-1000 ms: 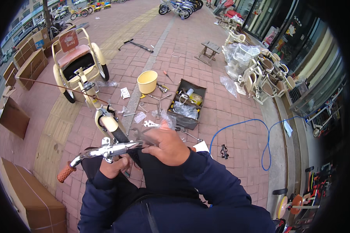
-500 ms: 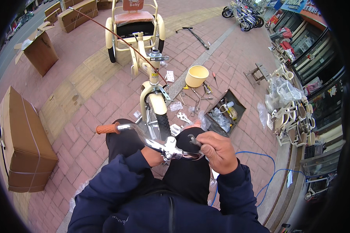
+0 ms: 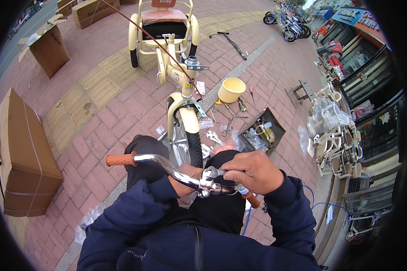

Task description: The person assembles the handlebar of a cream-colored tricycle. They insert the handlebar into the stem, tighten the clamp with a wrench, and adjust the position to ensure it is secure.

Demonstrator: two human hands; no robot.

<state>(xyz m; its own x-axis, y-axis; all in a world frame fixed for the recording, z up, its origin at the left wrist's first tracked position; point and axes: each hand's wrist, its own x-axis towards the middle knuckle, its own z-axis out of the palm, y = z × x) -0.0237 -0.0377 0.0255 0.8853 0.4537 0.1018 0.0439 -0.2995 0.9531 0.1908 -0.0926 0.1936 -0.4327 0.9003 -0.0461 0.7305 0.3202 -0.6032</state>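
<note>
A chrome handlebar [image 3: 163, 163] with orange-brown ribbed grips [image 3: 121, 160] lies across above my lap. From below and behind, my left hand [image 3: 184, 180] holds it next to the stem clamp [image 3: 206, 186]; most of those fingers are hidden by the metal. A small open-ended wrench [image 3: 217, 172] is pinched between the thumb and fingers of my right hand [image 3: 255, 171]. Its head lies over the top of the clamp, where a bolt, if any, is covered. Beyond my knees stands a cream tricycle [image 3: 185, 83] with its front wheel [image 3: 192, 140] toward me.
A yellow bucket [image 3: 231, 90] stands beside scattered tools on the brick paving. Nearer is a dark toolbox [image 3: 276, 131] of parts. A large carton [image 3: 27, 158] sits on the left, cream tricycle parts [image 3: 332, 144] are piled on the right, and a blue hose [image 3: 313, 195] runs near my right arm.
My right hand has moved left and brought the wrench onto the stem clamp. The handlebar has shifted slightly, and its far grip now shows below my right hand. The view has turned a little.
</note>
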